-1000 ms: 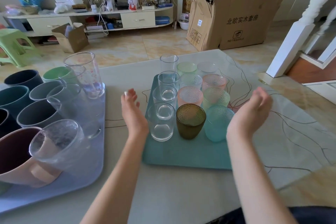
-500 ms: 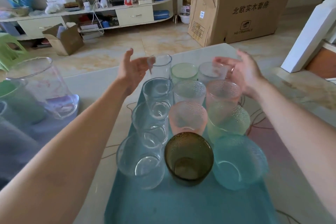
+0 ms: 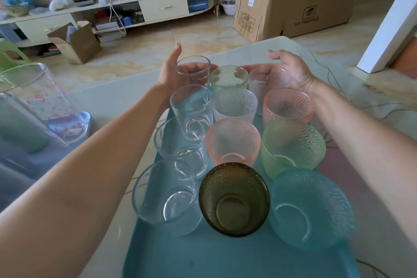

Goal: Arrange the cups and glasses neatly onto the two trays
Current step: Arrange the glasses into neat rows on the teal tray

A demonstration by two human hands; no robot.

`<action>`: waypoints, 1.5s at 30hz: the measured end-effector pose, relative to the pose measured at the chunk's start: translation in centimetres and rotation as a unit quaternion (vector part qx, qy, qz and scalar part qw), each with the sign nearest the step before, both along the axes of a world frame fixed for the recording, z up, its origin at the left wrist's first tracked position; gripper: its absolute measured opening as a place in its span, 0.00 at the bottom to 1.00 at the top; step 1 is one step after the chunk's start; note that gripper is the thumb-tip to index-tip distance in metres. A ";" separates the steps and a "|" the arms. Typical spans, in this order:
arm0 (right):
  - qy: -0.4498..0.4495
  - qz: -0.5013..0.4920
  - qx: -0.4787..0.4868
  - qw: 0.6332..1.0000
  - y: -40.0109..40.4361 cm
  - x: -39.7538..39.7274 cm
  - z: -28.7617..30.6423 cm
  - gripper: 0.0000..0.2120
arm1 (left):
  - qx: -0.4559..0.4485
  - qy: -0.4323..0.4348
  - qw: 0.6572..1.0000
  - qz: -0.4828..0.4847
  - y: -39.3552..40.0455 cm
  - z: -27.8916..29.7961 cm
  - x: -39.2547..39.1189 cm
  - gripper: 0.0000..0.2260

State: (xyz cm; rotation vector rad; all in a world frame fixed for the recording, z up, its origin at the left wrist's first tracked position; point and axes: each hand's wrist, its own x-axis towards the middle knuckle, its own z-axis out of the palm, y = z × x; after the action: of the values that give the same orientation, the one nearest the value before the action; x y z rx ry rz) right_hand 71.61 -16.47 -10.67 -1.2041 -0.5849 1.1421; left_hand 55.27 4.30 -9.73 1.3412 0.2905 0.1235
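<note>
I find the left hand (image 3: 174, 72) cupping the clear glass (image 3: 193, 72) and the right hand (image 3: 286, 72) cupping the pale dimpled glass (image 3: 262, 83), both at the teal tray (image 3: 225, 259) far row; rigid, breakable, likely slick; best held mid-wall.

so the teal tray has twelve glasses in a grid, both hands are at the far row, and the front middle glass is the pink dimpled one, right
Not quite. The head view shows the front middle glass is the dark olive-green dimpled glass; a pink dimpled glass stands directly behind it. The rest holds: the teal plastic tray carries twelve glasses in a grid, with the left hand and right hand at the far row.
</note>
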 end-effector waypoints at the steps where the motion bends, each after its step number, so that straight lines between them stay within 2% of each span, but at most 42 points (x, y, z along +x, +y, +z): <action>1: 0.000 -0.002 0.004 1.000 -0.1 -0.1 -0.1 0.26 | -0.003 0.001 1.000 0.007 -0.2 0.0 -0.1 0.40; 7: -0.009 -0.050 0.039 0.998 -1.1 -1.5 0.4 0.27 | 0.010 0.006 0.997 0.077 -0.6 0.3 -1.0 0.39; 11: 0.012 -0.199 0.065 0.978 -2.8 -2.5 0.3 0.26 | -0.035 -0.038 0.982 0.182 -1.3 -0.7 -4.0 0.29; 14: 0.034 -0.284 0.067 0.956 -4.6 -3.2 -0.4 0.27 | -0.059 -0.061 0.978 0.190 -2.9 -1.8 -6.8 0.27; 17: 0.038 -0.327 0.058 0.942 -6.0 -4.5 0.2 0.27 | -0.052 -0.048 0.978 0.194 -4.5 -2.0 -8.7 0.27; 21: 0.020 -0.311 0.040 0.949 -6.1 -7.3 2.0 0.27 | -0.017 -0.008 0.986 0.168 -6.5 -1.6 -9.7 0.25; 25: -0.034 -0.279 0.002 0.960 -5.2 -9.3 2.7 0.32 | 0.000 -0.021 0.989 0.143 -7.2 -1.5 -9.6 0.19; 29: -0.104 -0.280 -0.044 0.953 -5.4 -10.0 2.9 0.35 | -0.023 -0.038 0.990 0.134 -7.1 -1.9 -9.8 0.20; 33: -0.103 -0.283 -0.075 0.951 -6.2 -10.6 3.2 0.27 | -0.034 -0.006 0.987 0.158 -8.0 -1.6 -11.2 0.24; 35: -0.111 -0.286 -0.133 0.942 -6.8 -11.4 3.0 0.23 | -0.059 -0.010 0.981 0.182 -8.4 -1.5 -12.2 0.24; 37: -0.117 -0.268 -0.195 0.936 -7.9 -11.9 2.6 0.27 | -0.095 -0.021 0.975 0.198 -9.2 -1.4 -13.2 0.23; 39: -0.126 -0.235 -0.238 0.934 -9.1 -12.8 2.3 0.29 | -0.109 -0.046 0.978 0.174 -10.4 -1.4 -14.0 0.20; 42: -0.156 -0.201 -0.291 0.922 -10.2 -14.8 2.7 0.20 | -0.124 -0.067 0.977 0.160 -11.4 -1.6 -15.3 0.18; 45: -0.192 -0.200 -0.300 0.913 -10.6 -16.2 2.8 0.13 | -0.106 -0.067 0.982 0.142 -11.7 -1.8 -16.0 0.25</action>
State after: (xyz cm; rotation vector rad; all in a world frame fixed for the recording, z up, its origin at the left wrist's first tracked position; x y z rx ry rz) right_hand 55.45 -27.10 -7.90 -2.0045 -0.2463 0.7443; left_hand 39.23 -7.40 -11.52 1.0684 0.3703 0.4103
